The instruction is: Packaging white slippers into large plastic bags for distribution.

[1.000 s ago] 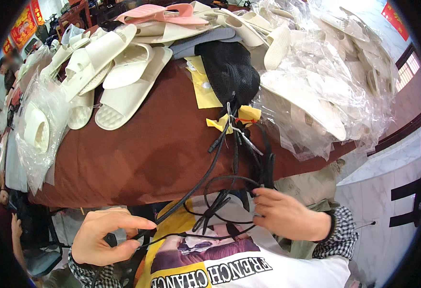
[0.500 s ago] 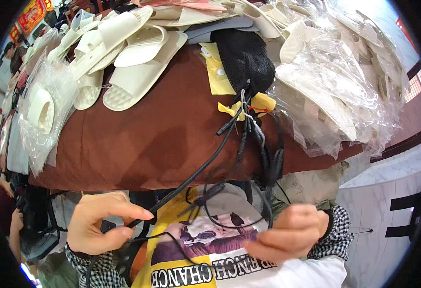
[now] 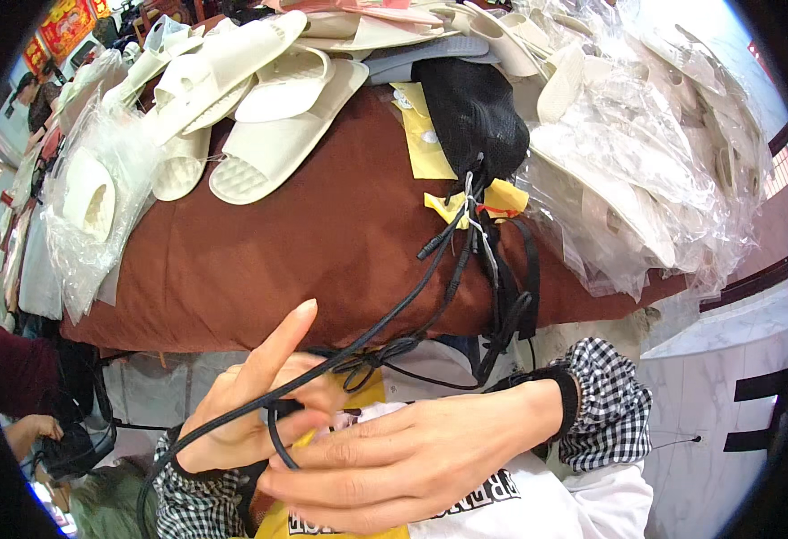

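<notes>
Both hands are close together at the lower middle, in front of my body, with a black cord [image 3: 394, 310] between them. On my left hand [image 3: 232, 409] the index finger points up while the other fingers curl, blurred, about a small loop of the cord. The cord also runs across the front of that hand and down to the lower left. My right hand [image 3: 430, 454] lies over the loop's lower end, its fingers bent and pressed together; its fingertips are partly hidden. The cord leads up to a bundle of black cables [image 3: 493, 287] hanging from a black mesh pouch [image 3: 475, 117].
The pouch lies on a brown cloth-covered surface [image 3: 259, 260] with yellow paper [image 3: 428, 144] beside it. Pale slippers [image 3: 277, 148] are heaped at the back left, and more in clear plastic bags [image 3: 628, 171] at the right. Another person's hand [image 3: 39, 431] shows at the left.
My right hand has moved left to meet the left hand. The left index finger has straightened upward, and the cord now crosses in front of that hand with a small loop below.
</notes>
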